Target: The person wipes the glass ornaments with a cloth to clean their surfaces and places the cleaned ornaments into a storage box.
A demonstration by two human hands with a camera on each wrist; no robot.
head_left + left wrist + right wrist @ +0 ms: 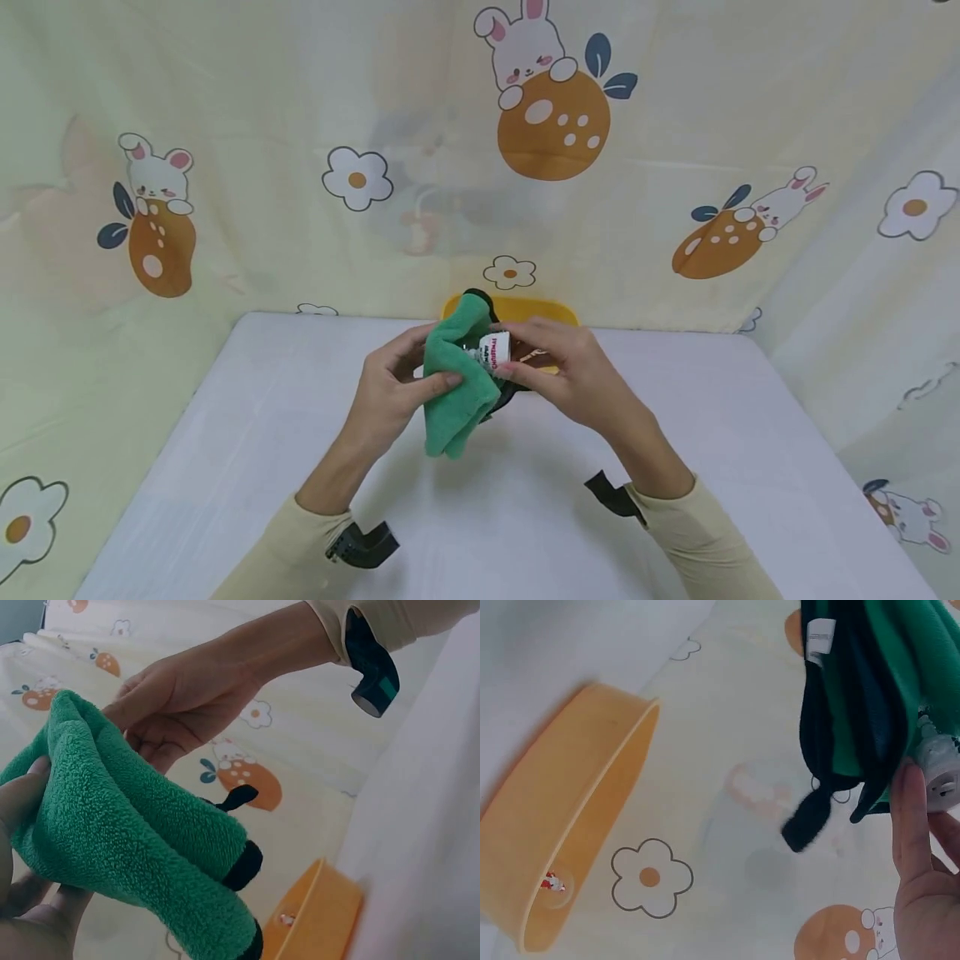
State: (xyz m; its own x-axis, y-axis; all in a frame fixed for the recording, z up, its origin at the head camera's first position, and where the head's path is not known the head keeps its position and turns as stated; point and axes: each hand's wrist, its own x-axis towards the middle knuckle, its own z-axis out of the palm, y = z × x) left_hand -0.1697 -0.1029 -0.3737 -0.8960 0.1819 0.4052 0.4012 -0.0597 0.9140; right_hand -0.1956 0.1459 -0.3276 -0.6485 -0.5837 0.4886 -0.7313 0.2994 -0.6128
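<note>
A green towel cloth (456, 408) with black edging and a hanging loop is held in my left hand (386, 392), thumb in front and fingers behind. Beside the cloth's fold, my right hand (581, 375) pinches a small clear item with a white band (495, 350) bearing red and dark lettering. Part of this item is tucked against the cloth, so its full shape is hidden. In the right wrist view the see-through item (941, 769) shows near the fingertips, touching the green cloth (930, 652). Only the cloth's back shows in the left wrist view.
A yellow basin (536, 310) stands at the table's far edge, behind the hands. Inside it lies a small clear round item with a red and white figure (555, 883). The white table (300, 400) meets a curtain printed with rabbits and flowers.
</note>
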